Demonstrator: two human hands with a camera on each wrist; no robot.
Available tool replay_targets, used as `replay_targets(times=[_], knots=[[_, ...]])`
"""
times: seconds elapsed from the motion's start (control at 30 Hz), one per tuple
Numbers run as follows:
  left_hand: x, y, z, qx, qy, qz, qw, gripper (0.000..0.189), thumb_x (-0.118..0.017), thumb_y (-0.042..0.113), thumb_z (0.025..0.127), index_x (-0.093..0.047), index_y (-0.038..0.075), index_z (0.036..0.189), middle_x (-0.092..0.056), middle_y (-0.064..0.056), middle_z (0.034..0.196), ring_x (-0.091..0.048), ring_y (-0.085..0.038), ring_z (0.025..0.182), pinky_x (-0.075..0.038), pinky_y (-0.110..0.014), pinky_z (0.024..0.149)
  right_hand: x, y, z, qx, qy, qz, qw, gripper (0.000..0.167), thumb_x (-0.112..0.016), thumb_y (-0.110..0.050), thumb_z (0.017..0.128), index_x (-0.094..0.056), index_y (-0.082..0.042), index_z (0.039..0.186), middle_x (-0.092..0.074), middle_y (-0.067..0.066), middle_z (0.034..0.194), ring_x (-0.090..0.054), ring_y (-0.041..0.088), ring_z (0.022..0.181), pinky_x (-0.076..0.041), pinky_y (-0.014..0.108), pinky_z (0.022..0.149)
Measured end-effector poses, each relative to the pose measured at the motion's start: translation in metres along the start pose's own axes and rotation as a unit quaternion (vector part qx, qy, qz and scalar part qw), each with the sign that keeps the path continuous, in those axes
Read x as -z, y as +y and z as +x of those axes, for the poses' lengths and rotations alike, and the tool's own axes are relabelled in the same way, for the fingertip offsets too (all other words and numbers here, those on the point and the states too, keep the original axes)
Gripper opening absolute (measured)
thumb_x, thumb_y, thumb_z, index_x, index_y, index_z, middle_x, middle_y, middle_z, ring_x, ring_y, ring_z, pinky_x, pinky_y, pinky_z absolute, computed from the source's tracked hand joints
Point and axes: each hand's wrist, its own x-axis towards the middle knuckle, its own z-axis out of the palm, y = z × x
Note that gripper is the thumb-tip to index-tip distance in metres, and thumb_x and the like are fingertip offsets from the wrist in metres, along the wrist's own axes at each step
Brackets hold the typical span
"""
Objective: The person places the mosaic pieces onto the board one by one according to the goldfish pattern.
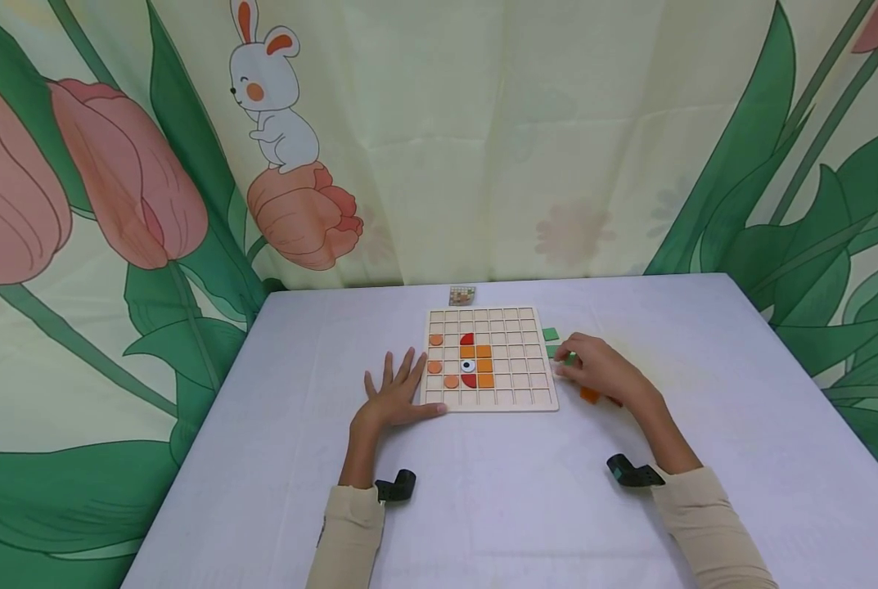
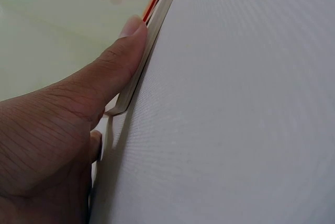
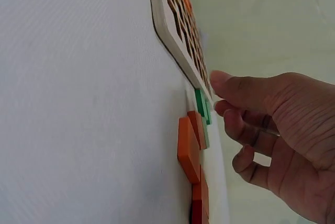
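A pale wooden grid board [image 1: 515, 360] lies on the table. In its cells sit three orange discs [image 1: 451, 381], several orange squares [image 1: 484, 366], two red rounded pieces [image 1: 468, 380] and an eye piece [image 1: 468, 366]. My left hand [image 1: 396, 398] is spread at the board's near left corner, its thumb [image 2: 123, 51] lying along the near edge. Beyond the right edge, my right hand [image 1: 602, 370] hovers with loosely bent fingers by the green tiles [image 1: 551, 334]. In the right wrist view, thumb and index finger stand slightly apart, and no piece shows between them.
Orange pieces [image 3: 188, 148] and a dark red piece [image 3: 198, 211] lie on the white cloth right of the board, partly under my right hand. A small patterned packet [image 1: 462, 295] sits behind the board. A printed curtain [image 1: 439, 147] hangs at the table's far edge.
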Motion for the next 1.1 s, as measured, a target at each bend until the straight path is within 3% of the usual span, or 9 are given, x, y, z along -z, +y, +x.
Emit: replay_targets(times=[0.4,1.1], knots=[[-0.001,0.000,-0.002,0.002,0.000,-0.003,1.0000,0.106,-0.063,0.070,0.078,-0.011,0.024,0.159,0.001,-0.003,0.165,0.017,-0.035,0.147,0.012,-0.069,0.107,0.005,0.020,-0.011,-0.027,-0.016,-0.002,0.9995,0.024,-0.080,-0.014,0.081,-0.070,-0.002,0.099,-0.060,0.007,0.095,-0.052,0.018,0.076,-0.047,0.030,0.067],[-0.001,0.000,0.001,0.007,-0.006,-0.001,1.0000,0.107,-0.064,0.071,0.077,-0.009,0.026,0.159,0.003,-0.001,0.165,0.019,-0.033,0.147,0.012,-0.068,0.107,0.004,0.021,-0.011,-0.022,-0.022,-0.006,0.9995,0.022,-0.077,-0.016,0.085,-0.067,0.000,0.097,-0.057,0.004,0.088,-0.052,0.016,0.075,-0.048,0.028,0.066]])
